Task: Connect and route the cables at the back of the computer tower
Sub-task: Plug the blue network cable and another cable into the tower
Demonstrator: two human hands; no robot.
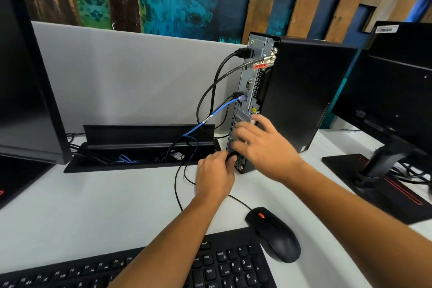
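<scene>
The black computer tower stands upright on the white desk, its rear panel turned to the left. A thick black cable, a grey lock cable and a blue network cable are plugged into the panel and hang down toward the open cable tray. My left hand pinches a black plug at the bottom of the panel. My right hand lies with spread fingers flat against the lower panel, covering the ports there.
A black mouse and a black keyboard lie near the front edge. One monitor stands at the left, and at the right another monitor rests on its stand. A grey partition closes the back of the desk.
</scene>
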